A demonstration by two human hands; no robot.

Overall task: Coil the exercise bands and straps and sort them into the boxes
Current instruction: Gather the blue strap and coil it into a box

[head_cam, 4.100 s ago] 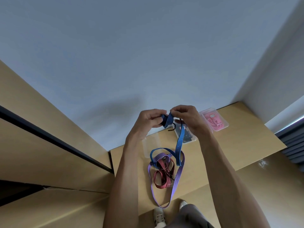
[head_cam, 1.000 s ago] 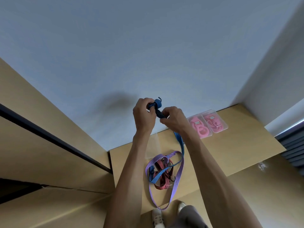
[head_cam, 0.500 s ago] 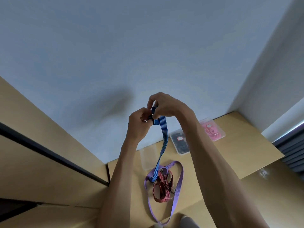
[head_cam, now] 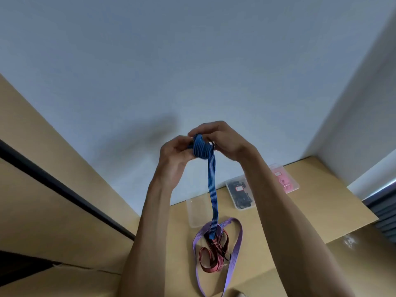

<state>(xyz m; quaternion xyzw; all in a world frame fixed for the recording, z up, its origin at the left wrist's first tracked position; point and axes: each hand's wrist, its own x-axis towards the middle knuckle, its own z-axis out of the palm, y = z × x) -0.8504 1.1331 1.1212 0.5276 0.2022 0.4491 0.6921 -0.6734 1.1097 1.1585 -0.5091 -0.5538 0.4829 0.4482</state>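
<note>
**Both hands up on the blue strap, its tail hanging to the table**

Here we are, hands raised in front of the pale wall [head_cam: 192, 61]. The left hand [head_cam: 174, 155] has its fingers curled round a bunched coil of the blue striped strap [head_cam: 202, 149], and the right hand [head_cam: 222, 139] pinches the same bundle from the other side, fingertips meeting right over the top. A small dark hook peeks out just beside the right hand's fingers. From the coil, the loose length of blue strap drops straight down, and its end lands on the heap below. That heap sits on the wooden table [head_cam: 300, 211]: a purple strap [head_cam: 237, 243] in a long open loop, with a red strap [head_cam: 215, 259] tangled inside it. Beyond the heap, near the wall, three clear plastic boxes stand in a row: an empty-looking clear box [head_cam: 196, 213] behind the hanging strap, a box of black items [head_cam: 241, 195] beside it, and a box of pink items [head_cam: 286, 181] partly hidden by the right forearm.
</note>
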